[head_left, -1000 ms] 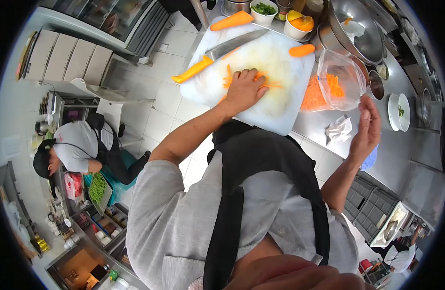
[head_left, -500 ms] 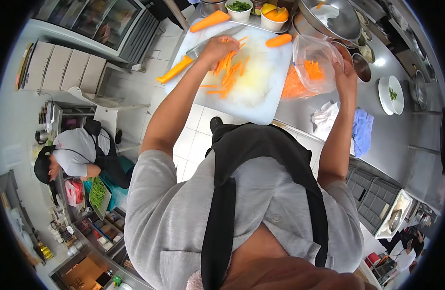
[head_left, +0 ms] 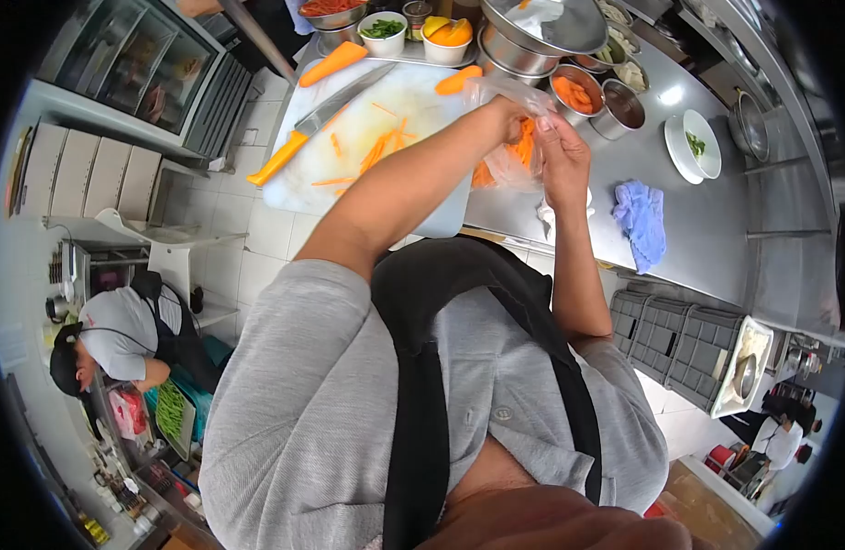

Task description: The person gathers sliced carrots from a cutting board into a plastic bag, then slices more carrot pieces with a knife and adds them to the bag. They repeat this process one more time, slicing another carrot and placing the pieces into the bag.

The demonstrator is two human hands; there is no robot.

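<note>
My left hand (head_left: 507,117) is at the mouth of a clear plastic bag (head_left: 505,174), its fingers curled and partly hidden by the plastic. Orange carrot strips (head_left: 525,147) show just below those fingers. My right hand (head_left: 566,158) pinches the bag's rim on the right side. More shredded carrot lies inside the bag. Loose carrot strips (head_left: 378,151) are scattered on the white cutting board (head_left: 294,191). A knife with a yellow handle (head_left: 277,159) rests along the board's left side. A large carrot piece (head_left: 333,64) and a smaller carrot piece (head_left: 459,80) lie near the far edge.
Behind the board stand a bowl of chopped greens (head_left: 383,35), a bowl of orange-yellow pieces (head_left: 447,38) and metal pots (head_left: 551,27). A blue cloth (head_left: 640,223) and white bowls (head_left: 693,147) are on the steel counter (head_left: 697,238). Another person (head_left: 133,330) bends over at left.
My left hand has moved right from the board to the bag's mouth, and fewer strips lie on the board. My right hand still holds the bag. The view has shifted.
</note>
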